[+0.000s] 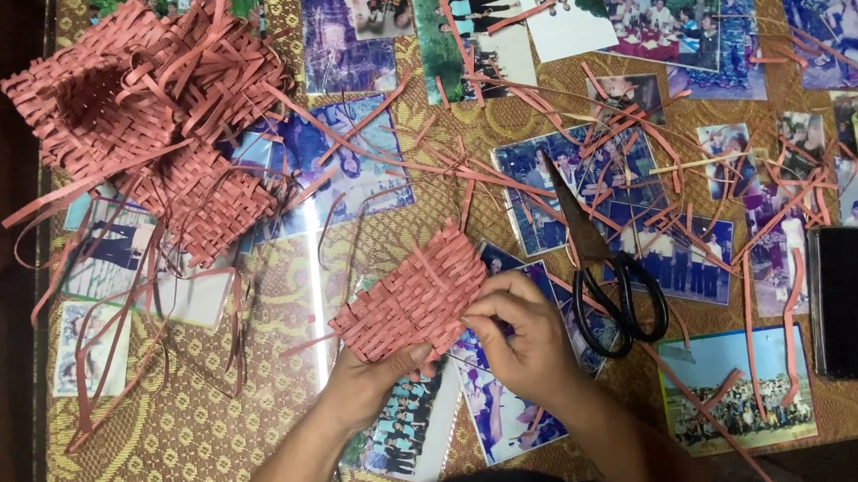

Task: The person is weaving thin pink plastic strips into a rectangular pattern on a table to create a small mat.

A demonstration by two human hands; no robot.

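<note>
1. Two hands hold one small woven mat (415,296) of pink strips, just left of the black scissors (605,270).
2. The left hand (372,369) pinches the mat's bottom edge. The right hand (522,337) grips its right edge, fingers curled tight.
3. Far left of the scissors sit finished pink baskets (158,109).
4. A hard pull could make the strips slip loose, I think.

So the woven mat (415,296) sits near the table's (214,453) front edge, middle-ish, with both hands on it. Scissors (605,280) lie just right of it, phone (847,301) by the right edge, woven baskets (153,109) piled in the far left corner.
</note>
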